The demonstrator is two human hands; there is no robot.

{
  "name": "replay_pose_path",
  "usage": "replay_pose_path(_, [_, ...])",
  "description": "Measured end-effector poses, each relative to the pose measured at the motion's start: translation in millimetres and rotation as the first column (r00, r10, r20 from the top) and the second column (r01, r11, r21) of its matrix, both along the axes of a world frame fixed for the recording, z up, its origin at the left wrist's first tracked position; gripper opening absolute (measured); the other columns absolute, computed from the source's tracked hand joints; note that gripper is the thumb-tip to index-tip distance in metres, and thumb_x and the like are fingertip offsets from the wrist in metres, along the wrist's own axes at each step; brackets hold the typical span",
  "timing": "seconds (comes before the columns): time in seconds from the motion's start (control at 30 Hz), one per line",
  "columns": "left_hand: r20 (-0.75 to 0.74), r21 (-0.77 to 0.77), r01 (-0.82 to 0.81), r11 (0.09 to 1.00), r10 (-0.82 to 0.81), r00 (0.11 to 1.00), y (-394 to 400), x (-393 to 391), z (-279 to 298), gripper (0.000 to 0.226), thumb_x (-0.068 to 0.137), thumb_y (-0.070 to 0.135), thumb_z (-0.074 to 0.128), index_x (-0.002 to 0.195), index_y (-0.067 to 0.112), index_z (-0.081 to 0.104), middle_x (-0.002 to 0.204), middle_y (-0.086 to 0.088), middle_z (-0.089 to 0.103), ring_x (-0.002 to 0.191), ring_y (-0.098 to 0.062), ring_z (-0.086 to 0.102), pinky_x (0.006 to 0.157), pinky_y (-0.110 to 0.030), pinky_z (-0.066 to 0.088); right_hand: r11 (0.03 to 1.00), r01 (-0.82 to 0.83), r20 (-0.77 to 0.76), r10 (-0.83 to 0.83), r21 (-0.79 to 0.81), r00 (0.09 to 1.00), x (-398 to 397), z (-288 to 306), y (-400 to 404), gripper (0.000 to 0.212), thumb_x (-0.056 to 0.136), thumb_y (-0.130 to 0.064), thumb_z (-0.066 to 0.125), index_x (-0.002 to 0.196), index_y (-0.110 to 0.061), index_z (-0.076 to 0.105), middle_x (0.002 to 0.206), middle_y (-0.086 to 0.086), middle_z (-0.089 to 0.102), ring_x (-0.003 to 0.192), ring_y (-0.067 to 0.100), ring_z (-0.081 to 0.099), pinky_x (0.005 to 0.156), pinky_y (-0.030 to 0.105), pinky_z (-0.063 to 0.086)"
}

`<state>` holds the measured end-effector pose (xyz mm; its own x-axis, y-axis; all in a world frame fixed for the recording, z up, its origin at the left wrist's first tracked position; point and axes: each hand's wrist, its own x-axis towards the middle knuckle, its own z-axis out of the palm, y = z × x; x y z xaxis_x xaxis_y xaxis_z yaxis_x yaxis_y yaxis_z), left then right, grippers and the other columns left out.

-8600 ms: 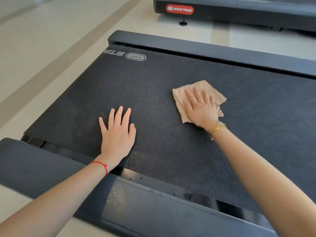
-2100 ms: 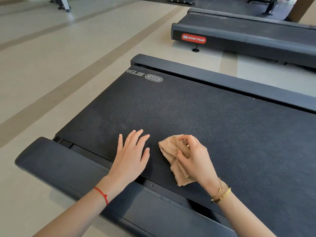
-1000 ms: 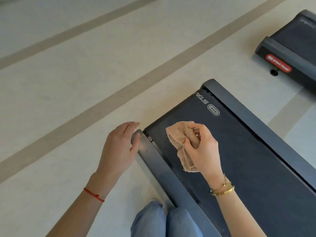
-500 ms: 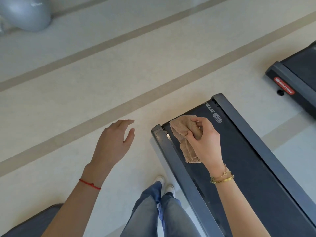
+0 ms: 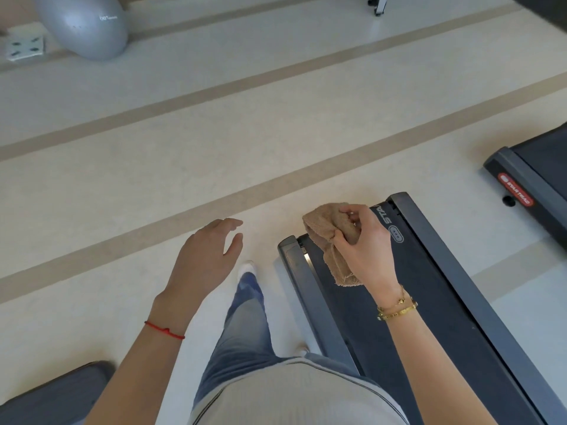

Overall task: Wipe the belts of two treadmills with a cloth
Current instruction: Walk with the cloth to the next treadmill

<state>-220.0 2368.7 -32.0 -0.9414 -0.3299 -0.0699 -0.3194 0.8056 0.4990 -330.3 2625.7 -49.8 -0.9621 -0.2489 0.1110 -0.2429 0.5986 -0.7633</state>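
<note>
Plainly, the nearer treadmill (image 5: pixel 435 302) carries pale lettering on its belt (image 5: pixel 383 302) just beyond the right hand (image 5: pixel 365 250): the letters "STA" can be read sideways, the rest running under the hand, with an oval logo (image 5: pixel 396 235) beside the knuckles. Well off to the right of that hand, the second treadmill (image 5: pixel 534 167) shows a red label (image 5: pixel 515 189) with white letters reading "STAR TRAC". Far beyond the left hand (image 5: pixel 208 256), a grey exercise ball (image 5: pixel 84 24) has small white print on it, too small to make out.

The cloth (image 5: pixel 333 240) is a tan, towel-like rag with a nubby pile and a frayed lower edge. It is bunched up in the right hand, whose fingers and thumb curl round its upper part while the loose end hangs down below the palm, above the dark belt and clear of it. The belt itself is matte black, set between dark grey side rails.

The left hand holds nothing; its fingers are loosely bent and it hangs in the air over the pale floor (image 5: pixel 153 164), apart from the treadmill's end. A red string (image 5: pixel 164 330) circles the left wrist and gold bracelets (image 5: pixel 397 308) the right. Below the hands are jeans (image 5: pixel 242 326) and a white shoe (image 5: pixel 247 267).
</note>
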Motion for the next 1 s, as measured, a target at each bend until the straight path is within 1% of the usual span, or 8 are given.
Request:
replay_pose_path(0.17, [-0.019,0.003,0.006,1.0,-0.006,1.0,-55,-43,3,0.028,0.098,0.027,0.053,0.123,0.023,0.063,0.122,0.007,0.067,0.105,-0.019,0.065,0.087,-0.031,0.047,1.0,0.015,-0.011,-0.015,-0.014,1.0,-44,-3,-58,0.036,0.084,-0.009,0.069,0.118,-0.015,0.06,0.105,-0.009,0.06,0.088,0.006,0.056,0.075,0.02,0.046])
replay_pose_path(0.27, [-0.045,-0.021,0.024,0.999,-0.025,0.999,-100,-79,13,0.028,0.098,0.028,0.052,0.123,0.022,0.064,0.12,0.007,0.068,0.104,-0.016,0.065,0.082,-0.025,0.042,0.999,0.038,-0.022,-0.039,-0.013,0.999,-75,0,-103,0.037,0.083,-0.008,0.068,0.117,-0.016,0.06,0.103,-0.013,0.057,0.083,0.001,0.054,0.07,0.013,0.044])
replay_pose_path(0.33, [-0.053,-0.029,0.05,0.998,-0.051,0.997,-130,-105,21,0.029,0.099,0.029,0.051,0.124,0.023,0.063,0.12,0.008,0.067,0.103,-0.014,0.064,0.08,-0.024,0.04,0.998,0.059,-0.045,-0.06,-0.027,0.997,-97,2,-131,0.038,0.082,-0.006,0.067,0.117,-0.017,0.06,0.103,-0.012,0.058,0.085,0.0,0.053,0.07,0.009,0.043])
replay_pose_path(0.47, [-0.049,-0.06,0.132,0.989,-0.135,0.99,-184,-154,34,0.03,0.1,0.031,0.049,0.127,0.025,0.062,0.122,0.01,0.065,0.108,-0.011,0.062,0.082,-0.022,0.042,0.993,0.105,-0.079,-0.11,-0.061,0.991,-141,7,-179,0.038,0.082,-0.01,0.067,0.118,-0.019,0.058,0.104,-0.01,0.059,0.092,0.001,0.054,0.075,0.021,0.05])
replay_pose_path(0.57, [-0.034,-0.073,0.186,0.98,-0.189,0.981,-213,-191,42,0.031,0.1,0.031,0.048,0.128,0.025,0.061,0.123,0.011,0.065,0.109,-0.012,0.062,0.084,-0.024,0.045,0.985,0.155,-0.087,-0.161,-0.071,0.983,-168,12,-203,0.038,0.082,-0.012,0.066,0.118,-0.019,0.058,0.105,-0.011,0.059,0.093,0.0,0.054,0.075,0.023,0.051])
replay_pose_path(0.67, [-0.026,-0.063,0.224,0.973,-0.226,0.974,-229,-229,44,0.031,0.1,0.03,0.049,0.128,0.026,0.061,0.124,0.011,0.064,0.111,-0.013,0.062,0.087,-0.028,0.047,0.978,0.19,-0.086,-0.197,-0.08,0.977,-192,15,-215,0.037,0.082,-0.013,0.066,0.118,-0.019,0.058,0.108,-0.01,0.061,0.095,0.001,0.056,0.076,0.022,0.051])
replay_pose_path(0.83, [-0.013,-0.051,0.325,0.944,-0.326,0.945,-236,-305,37,0.032,0.1,0.032,0.047,0.129,0.025,0.06,0.126,0.01,0.064,0.113,-0.012,0.061,0.086,-0.025,0.045,0.962,0.263,-0.052,-0.267,-0.078,0.962,-236,13,-224,0.035,0.082,-0.014,0.066,0.116,-0.019,0.058,0.109,-0.009,0.062,0.093,0.003,0.057,0.076,0.017,0.048])
replay_pose_path(1.0, [-0.001,-0.047,0.427,0.903,-0.428,0.904,-225,-394,28,0.032,0.1,0.031,0.048,0.129,0.025,0.06,0.128,0.01,0.063,0.113,-0.012,0.06,0.089,-0.026,0.045,0.929,0.364,-0.018,-0.366,-0.065,0.931,-290,3,-218,0.035,0.083,-0.011,0.066,0.115,-0.018,0.059,0.105,-0.012,0.061,0.089,-0.001,0.056,0.072,0.004,0.041])
